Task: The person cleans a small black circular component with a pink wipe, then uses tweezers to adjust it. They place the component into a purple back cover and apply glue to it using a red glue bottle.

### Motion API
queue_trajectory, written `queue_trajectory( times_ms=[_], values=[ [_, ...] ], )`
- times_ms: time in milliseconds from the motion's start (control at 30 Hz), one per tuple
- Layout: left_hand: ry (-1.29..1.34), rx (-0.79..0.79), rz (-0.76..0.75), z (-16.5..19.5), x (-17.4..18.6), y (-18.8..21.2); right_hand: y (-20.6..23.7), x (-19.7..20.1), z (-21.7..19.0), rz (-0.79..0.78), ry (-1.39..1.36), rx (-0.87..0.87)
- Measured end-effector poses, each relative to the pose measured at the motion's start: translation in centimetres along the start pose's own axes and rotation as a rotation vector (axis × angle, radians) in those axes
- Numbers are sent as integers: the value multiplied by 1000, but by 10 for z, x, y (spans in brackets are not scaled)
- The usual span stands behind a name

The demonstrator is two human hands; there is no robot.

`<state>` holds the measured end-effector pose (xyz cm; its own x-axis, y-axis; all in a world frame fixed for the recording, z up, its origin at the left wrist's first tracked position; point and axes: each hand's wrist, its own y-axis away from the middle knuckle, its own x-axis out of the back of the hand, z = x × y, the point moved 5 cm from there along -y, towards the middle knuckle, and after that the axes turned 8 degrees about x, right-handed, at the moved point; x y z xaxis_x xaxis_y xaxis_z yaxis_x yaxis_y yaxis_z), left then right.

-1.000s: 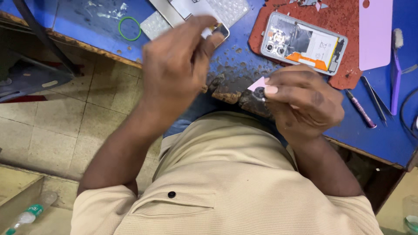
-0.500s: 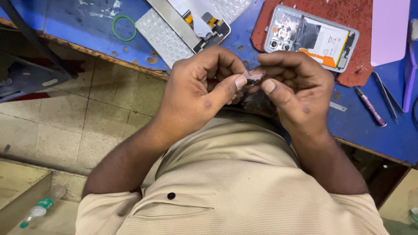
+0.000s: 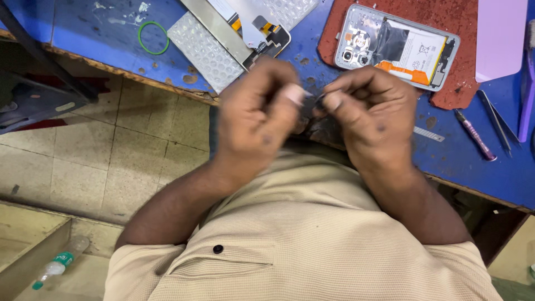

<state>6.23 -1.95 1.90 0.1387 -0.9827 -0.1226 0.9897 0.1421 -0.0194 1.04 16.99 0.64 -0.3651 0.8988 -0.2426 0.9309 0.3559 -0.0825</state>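
Chipped, matt blue-painted wooden bench [image 3: 83, 33], rough red mat [image 3: 446, 17], glossy bubble wrap [image 3: 203, 50], ribbed beige cloth shirt [image 3: 312, 239].

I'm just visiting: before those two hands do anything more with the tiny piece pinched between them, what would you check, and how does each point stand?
1. Left hand and right hand both pinch the small dark part: ok, fingertips meet on it.
2. What the part is: cannot tell, it is blurred and mostly hidden.
3. Opened phone lies flat on the red mat, inside facing up: ok.
4. Tweezers and pink-handled screwdriver lie on the blue table, to the right of the right hand: ok.
5. Part held over the table: not ok, it sits at the table's edge, above the lap.
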Motion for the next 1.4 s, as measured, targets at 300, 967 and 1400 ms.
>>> queue_trajectory(
  times_ms=[300, 967, 1400],
  values=[
    [-447, -190, 148, 13, 33, -25, -11, 1, 6, 95, 4, -188],
    [-388, -179, -37, 24, 10, -35, -15, -2, -21, -100, 373, -14],
    [204, 391, -111, -18, -3, -26, -18, -2, -18, -41, 221, -47]
  ],
)
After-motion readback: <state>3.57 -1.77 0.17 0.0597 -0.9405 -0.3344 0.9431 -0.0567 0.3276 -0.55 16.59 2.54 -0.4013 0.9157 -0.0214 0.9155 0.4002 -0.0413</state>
